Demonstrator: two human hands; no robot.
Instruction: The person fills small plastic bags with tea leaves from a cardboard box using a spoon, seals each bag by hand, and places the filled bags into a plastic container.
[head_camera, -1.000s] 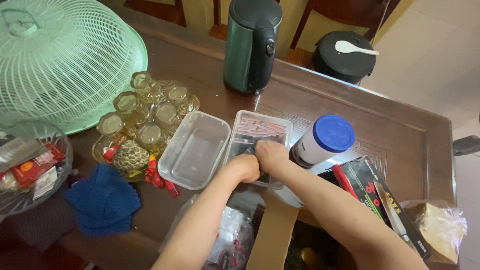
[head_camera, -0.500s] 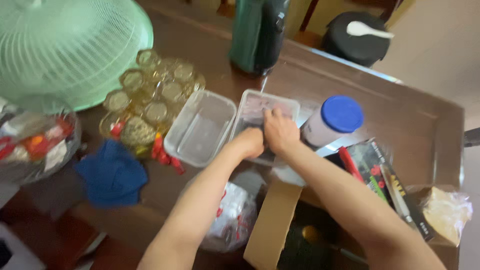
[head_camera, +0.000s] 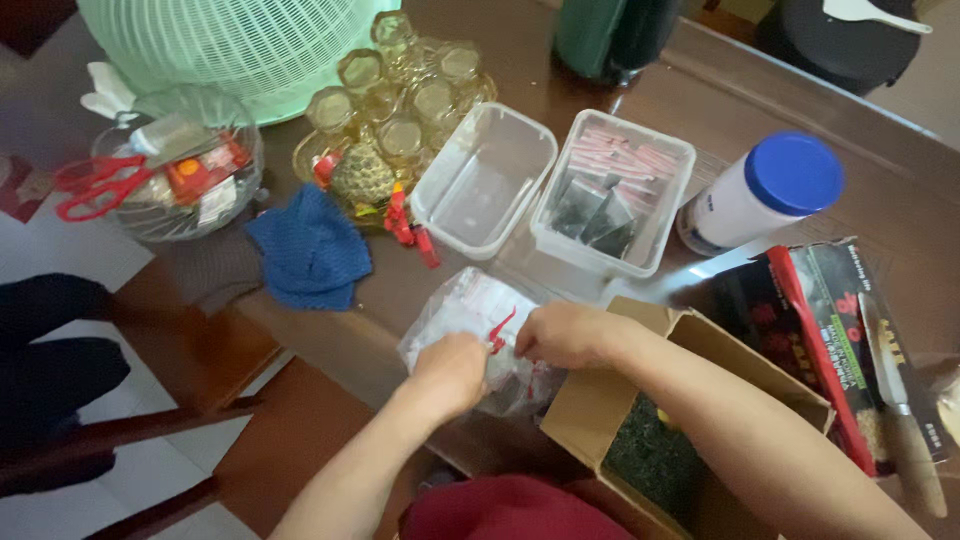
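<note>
While both hands meet at the lower middle of the frame, the left hand (head_camera: 450, 372) and right hand (head_camera: 566, 334) pinch a clear plastic bag (head_camera: 470, 322) with red marks, lying at the table's near edge beside an open cardboard box (head_camera: 640, 420); just above sit an empty clear tub (head_camera: 484, 178) and a tub of sachets (head_camera: 612, 190), a blue-lidded jar (head_camera: 762, 194) at right, a green mesh cover (head_camera: 240, 40) in the upper left

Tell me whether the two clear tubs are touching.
Apart. The head view shows a strip of brown table between the empty tub and the packet-filled tub.
</note>
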